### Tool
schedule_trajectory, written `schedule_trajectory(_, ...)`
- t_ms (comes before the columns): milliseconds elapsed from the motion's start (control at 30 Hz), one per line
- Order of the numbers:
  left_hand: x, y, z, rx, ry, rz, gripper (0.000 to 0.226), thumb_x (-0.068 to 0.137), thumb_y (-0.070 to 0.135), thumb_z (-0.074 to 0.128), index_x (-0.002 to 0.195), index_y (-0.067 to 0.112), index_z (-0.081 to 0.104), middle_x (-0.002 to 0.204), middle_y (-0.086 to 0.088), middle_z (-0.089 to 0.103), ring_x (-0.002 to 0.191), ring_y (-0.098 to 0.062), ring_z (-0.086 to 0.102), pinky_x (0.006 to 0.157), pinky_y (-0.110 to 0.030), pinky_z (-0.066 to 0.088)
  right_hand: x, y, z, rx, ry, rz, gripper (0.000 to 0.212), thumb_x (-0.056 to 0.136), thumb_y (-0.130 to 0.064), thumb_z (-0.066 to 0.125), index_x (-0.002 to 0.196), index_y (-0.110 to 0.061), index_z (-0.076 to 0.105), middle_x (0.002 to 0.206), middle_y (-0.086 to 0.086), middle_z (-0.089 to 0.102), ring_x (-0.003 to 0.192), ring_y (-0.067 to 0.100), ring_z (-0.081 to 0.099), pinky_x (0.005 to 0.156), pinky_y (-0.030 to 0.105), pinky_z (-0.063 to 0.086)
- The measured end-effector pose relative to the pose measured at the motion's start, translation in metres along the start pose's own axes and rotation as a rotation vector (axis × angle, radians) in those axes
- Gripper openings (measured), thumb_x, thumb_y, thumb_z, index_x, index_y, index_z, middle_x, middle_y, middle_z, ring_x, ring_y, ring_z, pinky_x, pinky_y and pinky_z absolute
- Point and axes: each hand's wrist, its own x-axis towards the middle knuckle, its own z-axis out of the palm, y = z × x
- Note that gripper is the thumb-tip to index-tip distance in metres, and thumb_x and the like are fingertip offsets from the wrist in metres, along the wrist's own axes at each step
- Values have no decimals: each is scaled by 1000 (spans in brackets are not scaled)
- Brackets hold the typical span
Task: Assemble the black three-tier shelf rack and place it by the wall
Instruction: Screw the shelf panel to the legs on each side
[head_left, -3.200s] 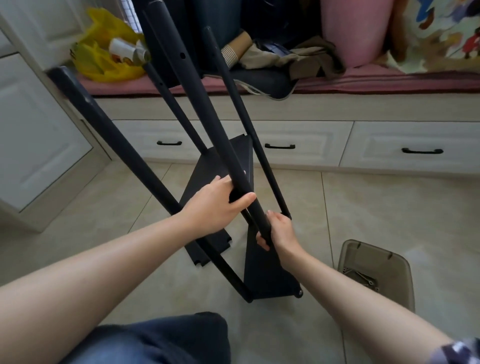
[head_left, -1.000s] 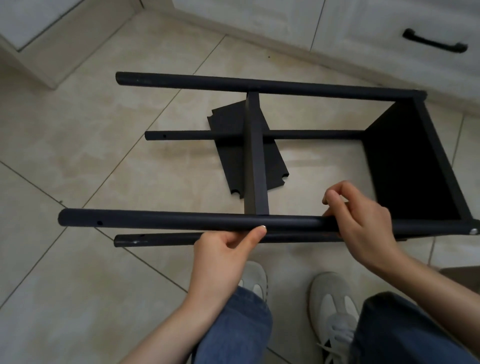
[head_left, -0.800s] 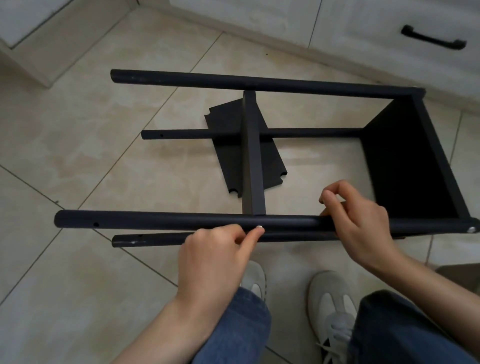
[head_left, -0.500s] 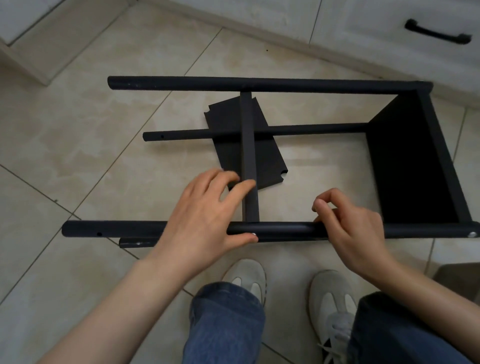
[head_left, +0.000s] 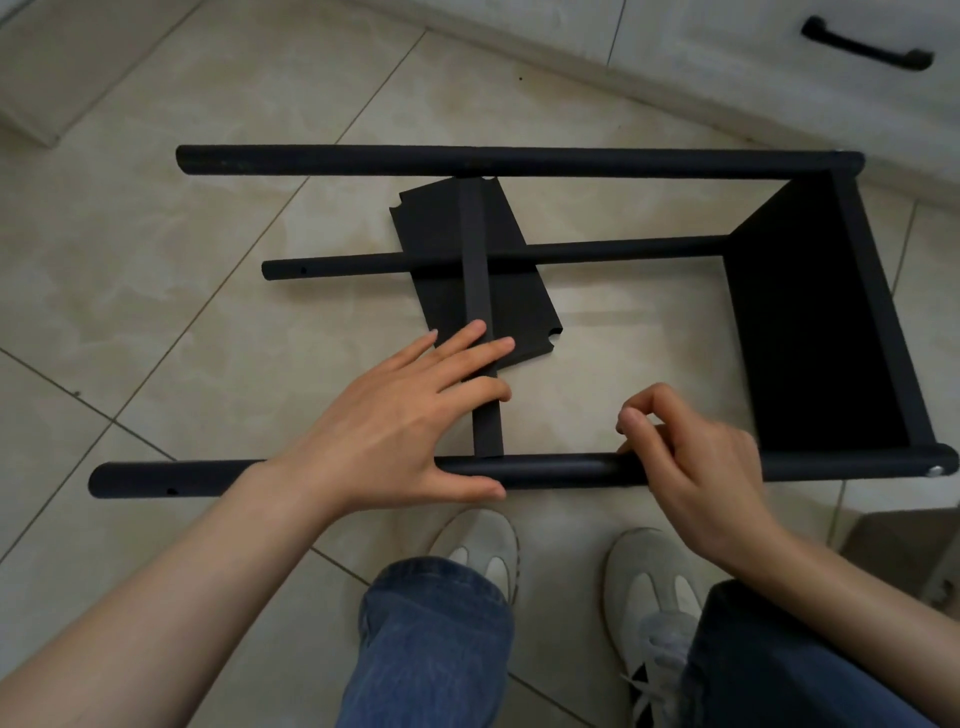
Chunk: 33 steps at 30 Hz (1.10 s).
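Four black poles (head_left: 597, 252) of the shelf rack (head_left: 883, 312) run crosswise in front of both hands, long axis left to right, with the rack lying on its side on the tiled floor (head_left: 208, 312). The near pole (head_left: 561, 470) passes directly under both hands, while the far pole (head_left: 623, 162) lies well beyond the fingertips. The left hand (head_left: 400, 431) is spread wide and flat, thumb along the near pole and fingers pressing the middle shelf panel (head_left: 474, 291), which stands edge-on and runs straight away from that hand. The right hand (head_left: 701, 467) sits just to its right on the same pole, fingers curled over it and index bent and raised (whether it pinches a small fastener I cannot tell). An end shelf panel (head_left: 810, 338) is fitted well right of the right hand. A loose shelf panel (head_left: 431, 223) lies flat under the frame, beyond the left fingertips, so the left hand is the nearer. My judgement is that the middle tier is being seated, and the coming move turns on keeping it square to the near pole.
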Motion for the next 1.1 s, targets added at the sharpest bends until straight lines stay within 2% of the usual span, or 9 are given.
schedule_trajectory(233,-10,9,13,-69,66,16,77,82,74,59,139,23,57,166,6,25,157,-12,7,126,-32,11,-15,2,0,-20,-7,-21,26,95,-53,28,84,-35,43,56,-7,64,49,12,55,58,23,37)
schedule_trajectory(367,-17,12,23,-91,94,23,78,85,71,57,145,21,54,165,6,28,156,-12,9,126,-35,16,-21,-1,-2,-39,-20,1,28,95,-53,27,83,-33,43,52,-7,59,47,14,52,53,29,33)
schedule_trajectory(433,-17,12,26,-99,104,16,81,85,72,55,148,21,50,165,6,27,156,-12,9,125,-38,18,-20,-2,-2,-65,-42,16,30,96,-54,25,84,-33,42,53,-7,58,47,13,50,53,24,30)
schedule_trajectory(467,-17,12,26,-102,107,13,82,85,72,54,150,21,48,165,6,27,156,-12,9,125,-39,18,-18,-4,-2,-85,-68,32,31,98,-54,25,85,-32,42,53,-7,59,48,13,49,53,22,29)
schedule_trajectory(600,-20,12,30,-110,116,17,83,86,69,57,152,21,44,166,5,26,157,-14,10,125,-43,22,-7,-5,-8,-161,-301,119,28,94,-53,24,87,-32,42,55,-6,61,58,15,57,60,36,41)
schedule_trajectory(733,-24,13,36,-138,130,9,84,84,65,64,152,20,45,166,4,27,157,-15,11,123,-47,28,11,-1,-16,55,-530,178,29,98,-49,34,84,-31,51,66,-5,68,64,6,61,69,36,50)
schedule_trajectory(867,-24,15,39,-154,142,6,84,83,62,67,152,20,44,166,3,27,157,-17,12,122,-50,28,30,2,-13,209,-591,144,18,99,-40,48,88,-28,56,77,-7,73,72,2,66,71,25,51)
schedule_trajectory(1000,-26,14,43,-158,146,12,84,85,62,66,153,19,42,166,3,27,157,-18,12,120,-52,31,48,-6,1,411,-695,139,6,96,-20,63,97,-14,63,83,2,75,79,16,71,75,27,59)
schedule_trajectory(1100,-28,15,47,-146,160,9,84,86,63,63,154,19,40,166,2,27,157,-20,14,119,-53,34,55,-14,17,429,-840,165,10,92,-9,67,102,-9,70,85,1,73,71,5,68,70,16,55)
